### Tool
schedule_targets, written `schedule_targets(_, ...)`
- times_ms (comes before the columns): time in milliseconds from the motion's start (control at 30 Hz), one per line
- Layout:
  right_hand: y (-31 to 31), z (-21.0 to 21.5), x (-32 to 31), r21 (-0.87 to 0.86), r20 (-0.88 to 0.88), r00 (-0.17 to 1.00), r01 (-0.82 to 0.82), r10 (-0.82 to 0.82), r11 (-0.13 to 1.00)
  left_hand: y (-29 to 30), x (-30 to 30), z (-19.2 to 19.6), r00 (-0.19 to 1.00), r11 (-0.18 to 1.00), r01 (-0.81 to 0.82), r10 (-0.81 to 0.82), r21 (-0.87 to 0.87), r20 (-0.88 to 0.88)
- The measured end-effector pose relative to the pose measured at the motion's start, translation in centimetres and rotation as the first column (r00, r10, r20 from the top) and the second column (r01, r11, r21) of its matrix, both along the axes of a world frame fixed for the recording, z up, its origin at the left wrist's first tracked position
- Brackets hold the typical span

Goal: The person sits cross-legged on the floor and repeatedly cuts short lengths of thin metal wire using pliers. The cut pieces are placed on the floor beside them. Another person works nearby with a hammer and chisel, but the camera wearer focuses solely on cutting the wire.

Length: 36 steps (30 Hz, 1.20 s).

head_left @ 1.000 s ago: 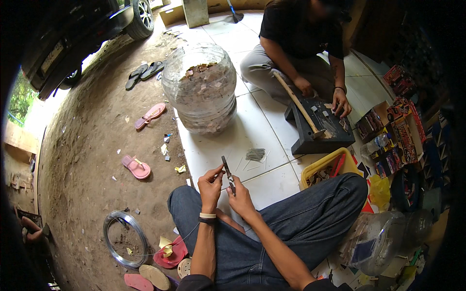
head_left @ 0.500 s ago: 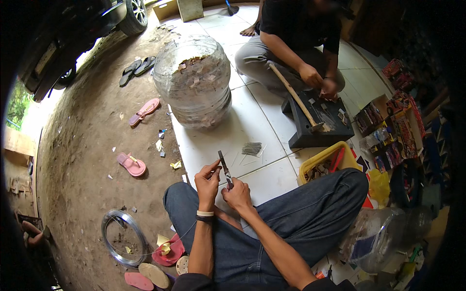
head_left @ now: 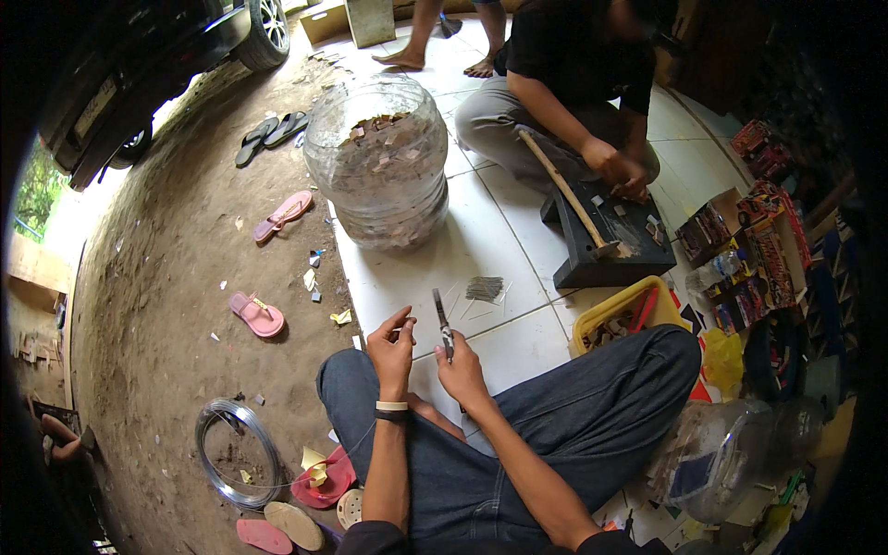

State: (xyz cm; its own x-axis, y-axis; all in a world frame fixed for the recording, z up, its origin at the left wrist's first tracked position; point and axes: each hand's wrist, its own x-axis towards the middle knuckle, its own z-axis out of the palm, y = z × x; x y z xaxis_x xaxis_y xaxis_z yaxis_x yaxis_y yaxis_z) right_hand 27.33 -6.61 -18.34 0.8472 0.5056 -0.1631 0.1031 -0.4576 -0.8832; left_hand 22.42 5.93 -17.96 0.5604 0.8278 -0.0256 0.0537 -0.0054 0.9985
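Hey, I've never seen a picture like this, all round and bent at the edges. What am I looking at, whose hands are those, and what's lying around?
The picture comes from a wide fisheye camera worn on a person's head, looking down, so straight lines curve near the rim. The two bare arms rising from the bottom are the wearer's own; they sit cross-legged in jeans on a white tiled floor. The right hand holds slim pliers upright. The left hand, with a wristband, pinches what looks like a thin piece of wire beside them. Ahead lie a small pile of cut wire pieces and a big clear jar of scraps. A second person opposite works at a dark block with a hammer. On the dirt lie sandals and a wire coil.
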Motion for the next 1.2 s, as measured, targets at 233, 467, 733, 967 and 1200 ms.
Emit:
schedule_targets(233, 0.1, 1.7, -0.9, 0.039, -0.053, 0.981, -0.185, 0.187, 0.982, 0.2, -0.2, 0.7, 0.999, 1.000, -0.002, 0.002, 0.018, 0.040)
schedule_targets(467, 0.2, 1.5, -0.1, -0.038, -0.069, 0.990, -0.126, 0.123, 0.991, 0.1, 0.3, 0.5, 0.997, 0.997, 0.077, -0.077, 0.020, 0.006)
schedule_targets(733, 0.2, 0.4, -0.5, 0.061, -0.025, 1.000, 0.000, 0.001, 0.998, -0.9, 0.4, 0.4, 0.990, 0.991, 0.123, -0.118, 0.054, -0.078)
schedule_targets(967, -0.3, 0.8, -0.5, 0.091, 0.056, 0.984, -0.172, 0.168, 0.981, -0.3, -0.3, 0.2, 0.996, 0.996, 0.087, -0.087, -0.005, 0.021)
schedule_targets(1200, -0.1, 0.4, 0.1, 0.093, -0.038, 0.995, -0.089, 0.093, 0.992, -0.3, -0.2, 1.1, 0.965, 0.962, 0.256, -0.260, -0.092, -0.043)
